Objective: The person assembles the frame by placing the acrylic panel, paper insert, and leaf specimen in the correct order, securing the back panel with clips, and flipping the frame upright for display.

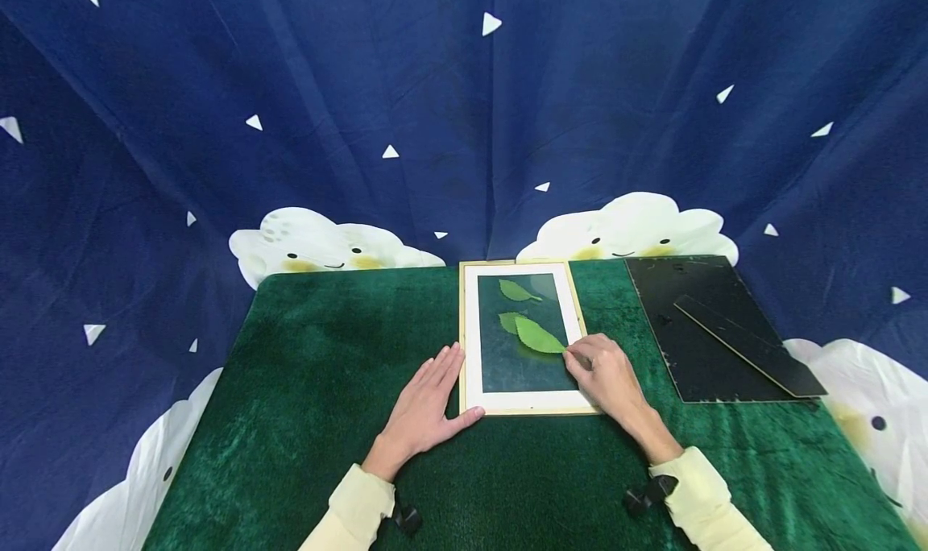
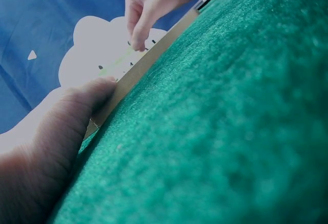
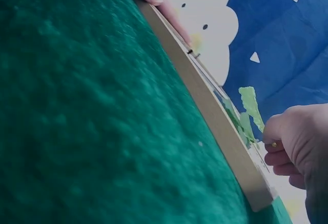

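Observation:
A light wood picture frame [image 1: 473,366] with a white mat lies on the green cloth. My left hand [image 1: 424,406] rests along its lower left corner, fingers straight against the left side and thumb on the bottom edge. Between thumb and fingers, my right hand [image 1: 609,378] pinches the stem end of a green leaf [image 1: 538,336] over the lower part of the frame. In the right wrist view this leaf [image 3: 250,103] stands above the frame's surface. A second leaf [image 1: 507,322] is partly hidden behind it, and a third leaf [image 1: 516,291] lies nearer the top.
To the right lies a black backing board [image 1: 652,293] with a hinged stand leg [image 1: 747,350] on it. Green velvety cloth [image 1: 348,350] covers the table. A blue curtain [image 1: 435,92] with white triangles and clouds hangs behind and at the sides.

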Tool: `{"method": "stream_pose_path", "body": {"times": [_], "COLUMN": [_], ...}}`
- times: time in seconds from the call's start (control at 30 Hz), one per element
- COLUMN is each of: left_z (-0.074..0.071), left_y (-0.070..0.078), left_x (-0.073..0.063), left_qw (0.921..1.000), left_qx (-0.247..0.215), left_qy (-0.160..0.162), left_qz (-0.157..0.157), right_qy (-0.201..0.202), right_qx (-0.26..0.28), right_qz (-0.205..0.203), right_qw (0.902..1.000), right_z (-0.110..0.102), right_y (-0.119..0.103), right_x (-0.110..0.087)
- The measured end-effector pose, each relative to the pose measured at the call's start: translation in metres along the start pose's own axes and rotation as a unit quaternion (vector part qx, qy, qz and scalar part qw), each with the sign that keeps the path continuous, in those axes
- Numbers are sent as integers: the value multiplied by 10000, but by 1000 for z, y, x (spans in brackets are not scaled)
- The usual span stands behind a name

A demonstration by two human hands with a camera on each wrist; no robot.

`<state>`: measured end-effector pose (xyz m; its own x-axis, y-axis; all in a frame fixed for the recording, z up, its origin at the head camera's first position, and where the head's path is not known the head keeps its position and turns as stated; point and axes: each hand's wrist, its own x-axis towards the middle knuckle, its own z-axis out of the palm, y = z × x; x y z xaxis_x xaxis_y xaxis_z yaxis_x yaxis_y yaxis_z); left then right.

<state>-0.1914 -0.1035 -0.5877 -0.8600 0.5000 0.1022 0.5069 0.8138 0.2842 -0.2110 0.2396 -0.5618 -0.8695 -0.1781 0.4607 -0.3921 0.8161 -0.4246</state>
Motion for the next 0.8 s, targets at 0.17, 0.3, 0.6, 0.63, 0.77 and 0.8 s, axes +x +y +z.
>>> {"method": "stream_pose_path", "body": {"times": [0.17,0.3,0.6,0.63,0.77,0.8], "left_z": [-1,-1,1,1,1,2], "left_y": [0,-1,-1,-1,-1,-1], "left_x": [1,1,1,1,1,1], "left_qw": [10000,10000,10000,10000,9999,9999], "left_qx": [12,11,9,-3,-22,-18], "left_qy": [11,-20,-28,-34,-70,-76], "left_qz": [-11,-30,-33,-40,-77,-82], "right_qy": [-205,-221,-74,-73,-119,-122], "right_qx": [-34,-158,-287,-299,-315,-315], "right_qz": [-201,-465,-915,-952,-1026,-1036], "right_qw": [9996,9986,9954,9950,9942,9940], "right_z": [6,11,15,15,15,15], "right_y": [-8,-10,-12,-12,-14,-14], "right_x": [-1,-2,1,0,-1,-1]}}
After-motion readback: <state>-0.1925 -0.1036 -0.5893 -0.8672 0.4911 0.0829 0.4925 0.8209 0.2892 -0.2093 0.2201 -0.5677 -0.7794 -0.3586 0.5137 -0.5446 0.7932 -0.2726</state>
